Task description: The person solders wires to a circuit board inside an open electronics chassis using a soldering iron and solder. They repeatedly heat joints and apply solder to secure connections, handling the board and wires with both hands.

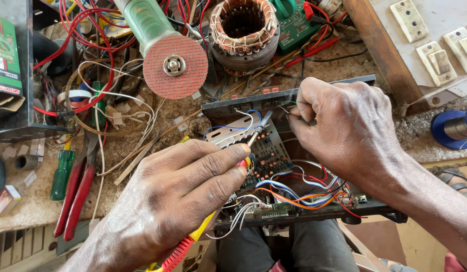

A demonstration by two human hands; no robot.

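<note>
The left hand (178,201) is gripping a soldering iron (228,186) (tip pointing to 1 o'clock) over the circuit board (266,153). The right hand (344,126) is pinching a thin wire (286,108).

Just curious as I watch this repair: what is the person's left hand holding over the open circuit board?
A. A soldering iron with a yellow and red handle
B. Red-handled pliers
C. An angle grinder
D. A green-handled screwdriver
A: the left hand grips a soldering iron with a yellow and red handle, its metal tip over the circuit board.

A green angle grinder (152,35) with a red disc lies far left among tangled red and white wires (92,45). A copper-wound motor stator (243,30) sits far centre. Red-handled pliers (74,196) and a green screwdriver (61,174) lie near left; wall switches (437,60) stand far right beside a blue spool (452,128).
</note>
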